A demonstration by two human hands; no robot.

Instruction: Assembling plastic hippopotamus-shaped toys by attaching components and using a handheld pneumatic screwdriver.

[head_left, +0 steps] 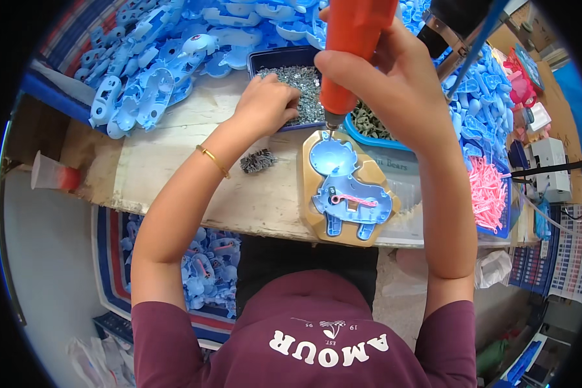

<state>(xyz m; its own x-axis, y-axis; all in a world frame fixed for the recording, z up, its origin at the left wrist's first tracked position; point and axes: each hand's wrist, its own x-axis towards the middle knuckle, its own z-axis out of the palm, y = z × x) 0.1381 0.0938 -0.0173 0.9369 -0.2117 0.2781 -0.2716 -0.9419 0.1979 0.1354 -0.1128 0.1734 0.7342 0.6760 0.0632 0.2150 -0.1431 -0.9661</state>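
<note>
- Right hand [394,77] clenched round an orange electric screwdriver [352,52], held upright, bit down on the top of the blue toy shell [346,191].
- Left hand [265,103] reaching into the dark tray of small screws [301,90], fingers curled down among them; whether a screw is pinched yet, cannot tell.
- Step in hand, by the look of it: driving a screw at the head end of the shell while fetching another.
- Next move probably calls for a single screw picked clean, set in a hole, bit kept square above it.
- Blue toy shell: animal-shaped, hollow side up, a pink lever piece [352,199] lying across its body.
- Seated snug in a tan jig [313,194] on the worktop [194,149], right in front of the body.
- Loose little heap of dark screws [257,160] just left of the jig.
- Heaps of matching blue shells [155,71] at the far left, pink parts [488,191] in a bin to the right.
</note>
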